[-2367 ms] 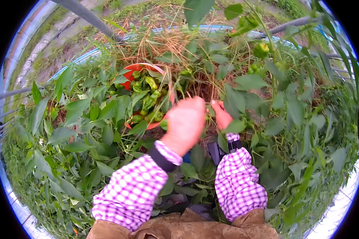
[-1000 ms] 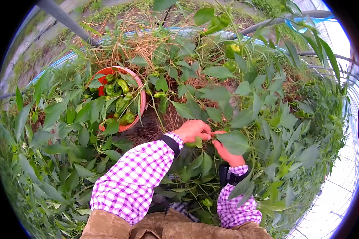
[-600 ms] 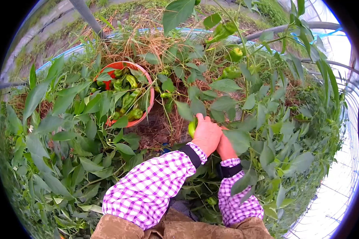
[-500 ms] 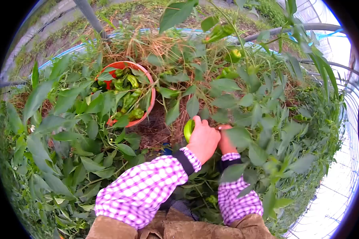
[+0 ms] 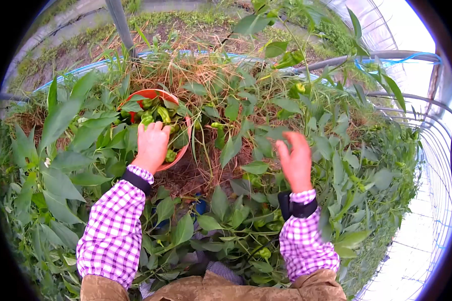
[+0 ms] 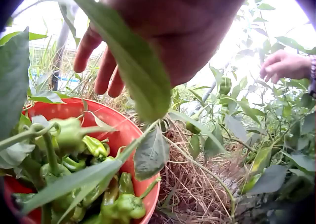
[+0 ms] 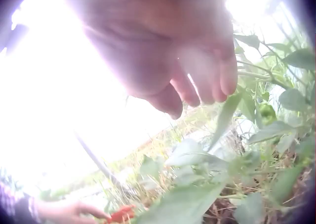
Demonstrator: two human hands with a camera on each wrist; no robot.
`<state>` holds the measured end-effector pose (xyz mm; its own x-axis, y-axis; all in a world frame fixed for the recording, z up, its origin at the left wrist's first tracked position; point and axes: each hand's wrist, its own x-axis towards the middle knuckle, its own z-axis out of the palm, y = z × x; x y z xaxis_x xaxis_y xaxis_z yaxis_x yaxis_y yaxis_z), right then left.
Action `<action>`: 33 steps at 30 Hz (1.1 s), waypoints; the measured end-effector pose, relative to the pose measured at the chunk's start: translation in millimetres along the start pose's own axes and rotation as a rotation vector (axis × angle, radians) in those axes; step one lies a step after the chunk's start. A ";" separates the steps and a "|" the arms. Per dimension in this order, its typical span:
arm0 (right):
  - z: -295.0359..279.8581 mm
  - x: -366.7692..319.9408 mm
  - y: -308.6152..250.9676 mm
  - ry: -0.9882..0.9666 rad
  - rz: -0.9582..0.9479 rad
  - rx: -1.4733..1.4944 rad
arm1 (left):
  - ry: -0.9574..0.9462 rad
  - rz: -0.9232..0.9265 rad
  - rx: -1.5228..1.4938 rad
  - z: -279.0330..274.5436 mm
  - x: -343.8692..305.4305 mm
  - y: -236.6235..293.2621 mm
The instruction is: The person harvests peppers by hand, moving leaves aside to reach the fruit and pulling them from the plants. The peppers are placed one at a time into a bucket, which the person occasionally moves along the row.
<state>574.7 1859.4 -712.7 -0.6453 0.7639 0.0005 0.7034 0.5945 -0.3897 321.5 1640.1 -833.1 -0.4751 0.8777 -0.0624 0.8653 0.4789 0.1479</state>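
In the head view the left hand [image 5: 153,145] is over the near part of a red-orange bucket [image 5: 187,135] of green peppers [image 5: 163,113]. The left wrist view shows that hand [image 6: 168,41] above the bucket's rim [image 6: 131,130], fingers relaxed and nothing held, with peppers [image 6: 123,206] below and a blurred one [image 6: 69,135] near the stems. Over the foliage at the right, the right hand [image 5: 296,163] has its thumb and fingers spread and empty. Its fingers [image 7: 197,80] hang loosely beside leaves in the right wrist view.
Dense pepper plants [image 5: 60,175] surround both arms. Green peppers hang at the upper right [image 5: 290,59] and low between the arms [image 5: 264,253]. Dry straw [image 5: 201,75] lies behind the bucket, and a grey pole [image 5: 120,27] rises at the upper left. A curved pipe [image 5: 376,55] crosses the upper right.
The left hand, earlier beside the right with a green pepper in its fingers, has moved left to the bucket and let the pepper go. The right hand has opened and shifted slightly right and up.
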 end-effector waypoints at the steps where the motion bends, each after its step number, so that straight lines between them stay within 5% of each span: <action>1: -1.4 13.9 6.7 0.109 0.072 0.083 | 0.000 0.009 -0.036 -0.4 -2.9 4.1; 8: -14.8 99.5 80.8 0.360 0.464 0.210 | -0.053 0.076 -0.597 -28.1 -0.6 51.2; 10: -14.5 105.8 74.1 0.159 0.227 -0.264 | 0.004 0.124 -0.690 -32.9 3.7 66.3; 15: -26.9 132.5 83.5 -0.270 0.536 -0.132 | -0.076 0.181 -0.809 -54.9 17.0 100.0; 20: -18.1 134.3 110.8 -0.465 0.609 0.338 | -0.071 0.215 -0.926 -56.0 24.0 119.8; 22: -33.1 126.5 93.7 -0.565 0.555 1.014 | -0.086 0.197 -0.966 -57.2 26.9 124.1; 26: -36.2 124.8 103.8 -0.523 0.571 1.199 | -0.074 0.192 -0.992 -52.5 36.4 128.1; 28: -31.1 123.4 124.5 -0.421 0.441 1.108 | -0.092 0.176 -0.996 -59.7 39.9 130.3; 30: -15.9 127.2 151.5 0.247 -0.035 -0.153 | -0.123 0.155 -0.983 -61.2 39.6 134.2; 31: -5.6 130.6 168.8 0.249 -0.040 -0.153 | -0.118 0.154 -0.983 -59.9 39.7 135.1; 33: 10.2 134.7 179.8 -0.084 0.257 0.199 | -0.095 0.154 -1.042 -55.1 38.1 136.1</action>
<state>611.3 2066.6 -792.1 -0.4826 0.8542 -0.1937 0.7795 0.3180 -0.5397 412.4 1737.8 -760.9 -0.3181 0.9471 -0.0415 0.3290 0.1514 0.9321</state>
